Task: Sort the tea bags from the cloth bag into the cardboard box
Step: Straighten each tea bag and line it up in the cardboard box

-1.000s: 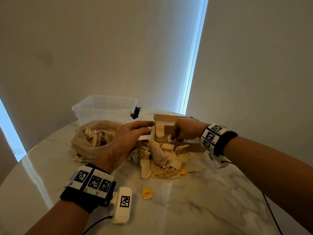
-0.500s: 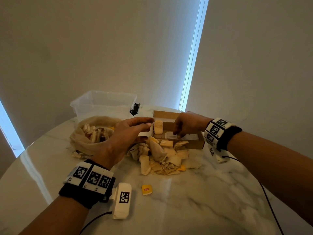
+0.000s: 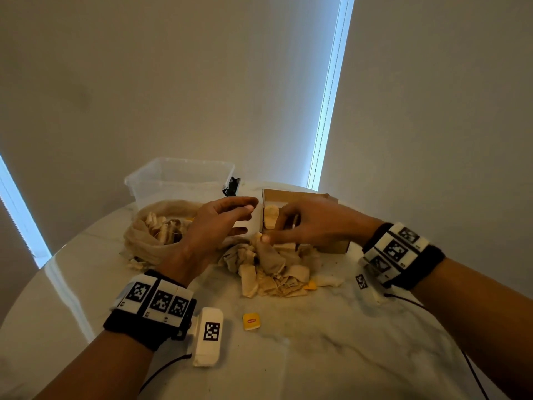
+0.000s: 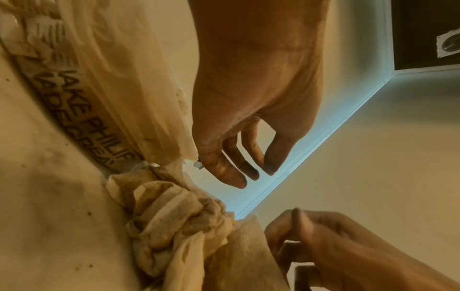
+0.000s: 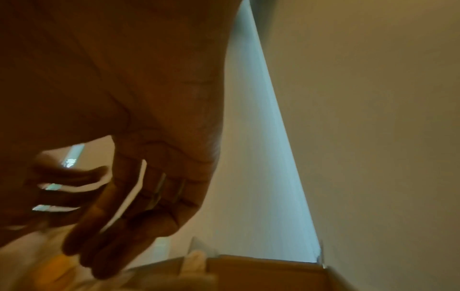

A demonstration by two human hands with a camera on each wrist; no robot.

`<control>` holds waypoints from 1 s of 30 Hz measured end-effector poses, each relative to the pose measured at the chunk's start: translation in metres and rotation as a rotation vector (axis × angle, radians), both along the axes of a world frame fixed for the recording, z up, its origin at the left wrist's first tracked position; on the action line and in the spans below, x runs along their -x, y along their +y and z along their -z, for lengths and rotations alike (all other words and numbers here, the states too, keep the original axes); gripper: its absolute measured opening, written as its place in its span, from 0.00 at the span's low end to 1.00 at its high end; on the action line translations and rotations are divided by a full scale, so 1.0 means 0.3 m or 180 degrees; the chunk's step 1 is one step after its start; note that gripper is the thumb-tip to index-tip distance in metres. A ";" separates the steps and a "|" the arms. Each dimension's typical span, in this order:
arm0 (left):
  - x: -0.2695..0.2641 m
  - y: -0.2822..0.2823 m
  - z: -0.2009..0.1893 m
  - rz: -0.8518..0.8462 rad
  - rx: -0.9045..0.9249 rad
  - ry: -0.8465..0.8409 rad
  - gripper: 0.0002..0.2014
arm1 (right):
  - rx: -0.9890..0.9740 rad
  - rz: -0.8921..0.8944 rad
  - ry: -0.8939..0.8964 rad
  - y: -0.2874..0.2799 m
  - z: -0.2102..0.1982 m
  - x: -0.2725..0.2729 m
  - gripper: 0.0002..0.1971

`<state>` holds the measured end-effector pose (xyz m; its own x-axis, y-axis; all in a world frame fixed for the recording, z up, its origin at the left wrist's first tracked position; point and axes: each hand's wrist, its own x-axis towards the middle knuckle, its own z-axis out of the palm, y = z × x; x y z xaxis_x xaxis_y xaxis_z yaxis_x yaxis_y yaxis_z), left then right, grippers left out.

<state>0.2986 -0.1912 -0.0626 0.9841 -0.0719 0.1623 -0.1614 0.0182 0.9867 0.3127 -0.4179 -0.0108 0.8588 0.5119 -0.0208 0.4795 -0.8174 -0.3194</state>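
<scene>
Nearest me on the marble table [image 3: 331, 350] lies a small yellow tag [image 3: 252, 321], alone, well short of everything else. Just past it sits the loose heap of tea bags [image 3: 274, 269], crumpled and overlapping, spilling toward me from the box front. My right hand [image 3: 314, 223] hangs right over the heap's far edge, in front of the cardboard box [image 3: 331, 246], fingers spread and slack, thumb tip down at the topmost bags; the right wrist view is blurred, but my fingers [image 5: 104, 236] hang apart there with nothing between them. My left hand [image 3: 213, 229] reaches forward beside it, fingers extended and loose, fingertips [image 4: 234, 177] parted and holding nothing, close to the box's white left flap; whether they touch it I cannot tell. One tea bag [image 3: 271, 216] stands upright inside the box against its left end. Left of my hand slumps the cloth bag [image 3: 150, 243], mouth open, more tea bags showing inside. Farthest back stands a clear plastic tub [image 3: 178, 177].
</scene>
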 end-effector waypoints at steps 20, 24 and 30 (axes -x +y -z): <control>0.009 0.025 -0.020 0.0205 0.0213 -0.0016 0.24 | -0.4196 0.0744 0.1582 0.036 0.104 0.029 0.18; 0.029 0.025 -0.036 0.0411 -0.0076 -0.0095 0.25 | -0.3437 0.0702 0.1812 0.036 0.124 0.034 0.33; 0.020 0.028 -0.033 0.0374 -0.0138 -0.0186 0.25 | -0.3362 0.0527 0.1974 0.049 0.160 0.040 0.20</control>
